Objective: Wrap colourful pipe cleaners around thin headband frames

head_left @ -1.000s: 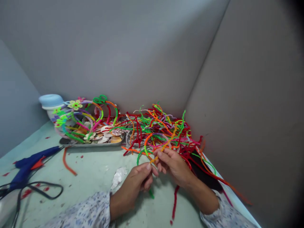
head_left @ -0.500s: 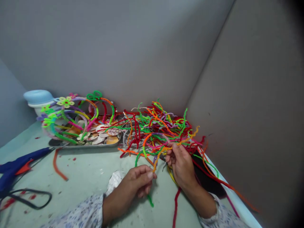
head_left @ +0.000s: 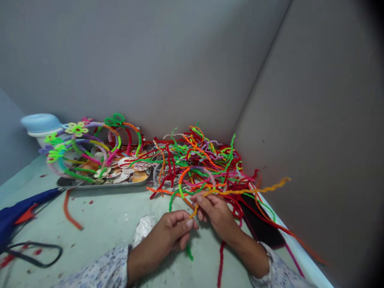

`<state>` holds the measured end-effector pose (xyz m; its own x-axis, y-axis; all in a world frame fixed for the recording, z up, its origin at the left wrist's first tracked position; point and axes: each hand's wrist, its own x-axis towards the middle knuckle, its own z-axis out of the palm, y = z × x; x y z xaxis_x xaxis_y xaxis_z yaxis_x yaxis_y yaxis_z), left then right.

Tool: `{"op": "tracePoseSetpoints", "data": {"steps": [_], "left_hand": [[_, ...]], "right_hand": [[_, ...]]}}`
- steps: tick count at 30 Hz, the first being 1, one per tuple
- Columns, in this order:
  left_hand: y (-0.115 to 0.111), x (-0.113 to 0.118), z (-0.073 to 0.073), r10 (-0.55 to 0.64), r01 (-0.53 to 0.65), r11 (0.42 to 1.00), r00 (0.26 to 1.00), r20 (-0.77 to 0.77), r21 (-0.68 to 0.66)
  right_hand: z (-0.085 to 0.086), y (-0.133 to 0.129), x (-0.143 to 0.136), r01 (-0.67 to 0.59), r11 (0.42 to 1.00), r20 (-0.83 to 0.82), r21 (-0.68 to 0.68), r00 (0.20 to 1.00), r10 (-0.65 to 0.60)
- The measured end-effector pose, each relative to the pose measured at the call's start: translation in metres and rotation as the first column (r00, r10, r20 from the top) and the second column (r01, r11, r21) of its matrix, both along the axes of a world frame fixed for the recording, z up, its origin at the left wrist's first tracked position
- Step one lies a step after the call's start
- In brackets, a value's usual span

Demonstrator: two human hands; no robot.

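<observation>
My left hand [head_left: 166, 236] pinches one end of a yellow-orange pipe cleaner [head_left: 256, 191] between thumb and fingertips. Close beside it, my right hand [head_left: 220, 216] grips the same pipe cleaner a short way along. Its crinkled free length sticks out to the right, past my right hand. A multicoloured pipe-cleaner headband [head_left: 181, 189] arches just behind my hands; whether the strand touches it I cannot tell. Beyond it lies a tangled heap of pipe cleaners [head_left: 207, 154] in red, green, orange and purple. A green piece [head_left: 189, 253] pokes out below my left hand.
At the back left, a metal tray [head_left: 105, 185] holds shells and several finished headbands [head_left: 119, 140]. A blue glue gun [head_left: 27, 204] with a dark wire loop lies left. Crumpled foil [head_left: 144, 229] sits by my left wrist. A dark flat object [head_left: 267, 226] lies right, near the table edge.
My right hand has moved left and down along the pipe cleaner, nearer my left hand. The free end now reaches farther right. The view has shifted slightly.
</observation>
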<state>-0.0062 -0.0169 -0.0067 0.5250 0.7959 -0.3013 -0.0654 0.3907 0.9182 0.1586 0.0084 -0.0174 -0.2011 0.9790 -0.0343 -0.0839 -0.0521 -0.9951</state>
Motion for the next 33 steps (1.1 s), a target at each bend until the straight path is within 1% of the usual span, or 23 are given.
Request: {"op": "tracePoseSetpoints", "data": {"steps": [3, 7, 9, 18, 23, 27, 30, 33], "left_hand": [[0.0, -0.001, -0.002, -0.004, 0.004, 1.0, 1.0, 0.018, -0.018], [0.001, -0.001, -0.002, 0.018, -0.014, 0.999, 0.997, 0.071, -0.049], [0.002, -0.001, -0.002, 0.023, -0.019, 0.999, 0.995, 0.093, -0.048], [0.003, 0.002, -0.003, -0.004, 0.004, 1.0, 0.995, 0.095, -0.007], [0.003, 0.001, -0.004, 0.024, -0.024, 1.0, 0.995, 0.093, -0.003], [0.003, 0.0, -0.004, -0.012, 0.011, 1.0, 0.999, 0.035, 0.024], [0.001, 0.0, -0.004, -0.047, 0.048, 0.997, 0.999, -0.02, 0.057], [-0.003, -0.001, -0.002, -0.076, 0.09, 0.987, 0.992, -0.101, 0.136]], "right_hand": [[-0.001, 0.001, 0.001, 0.01, 1.0, 0.047, 0.008, 0.999, -0.01], [-0.002, -0.001, 0.003, -0.082, 0.996, -0.017, 0.016, 0.996, 0.083], [-0.003, -0.002, 0.003, -0.09, 0.996, -0.012, 0.009, 0.996, 0.09], [-0.003, -0.005, -0.005, -0.005, 1.0, -0.02, -0.026, 1.0, 0.005], [-0.002, -0.004, -0.004, 0.049, 0.999, -0.034, 0.004, 0.998, -0.049], [-0.006, -0.006, -0.004, 0.089, 0.996, -0.08, 0.006, 0.993, -0.088], [-0.009, -0.01, -0.005, 0.141, 0.99, -0.164, 0.012, 0.977, -0.137], [-0.01, -0.015, -0.005, 0.194, 0.981, -0.231, 0.003, 0.955, -0.188]]}}
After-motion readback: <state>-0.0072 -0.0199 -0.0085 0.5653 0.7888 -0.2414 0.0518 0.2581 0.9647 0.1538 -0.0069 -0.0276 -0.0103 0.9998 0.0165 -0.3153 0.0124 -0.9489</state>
